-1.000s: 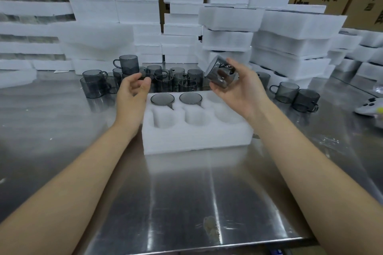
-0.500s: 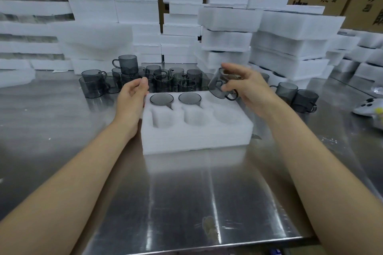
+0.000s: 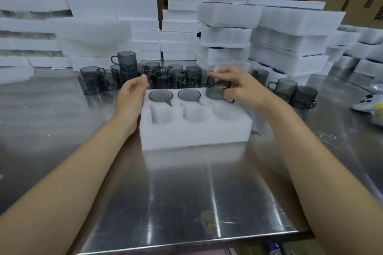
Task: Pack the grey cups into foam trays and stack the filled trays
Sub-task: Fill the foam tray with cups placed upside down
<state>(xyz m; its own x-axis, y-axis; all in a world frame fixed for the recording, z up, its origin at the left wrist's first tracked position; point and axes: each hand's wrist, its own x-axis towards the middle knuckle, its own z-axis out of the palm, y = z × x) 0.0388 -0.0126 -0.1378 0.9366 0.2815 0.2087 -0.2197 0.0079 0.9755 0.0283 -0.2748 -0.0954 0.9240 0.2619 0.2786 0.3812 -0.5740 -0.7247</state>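
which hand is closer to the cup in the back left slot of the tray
Left. The left hand rests at the foam tray's left edge, beside that cup; the right hand grips another cup at the back right slot.

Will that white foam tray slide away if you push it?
Probably it slides easily: the foam tray looks airy and sits on a smooth, shiny table. Maybe that is why the left hand rests against its corner. It likely dents if squeezed.
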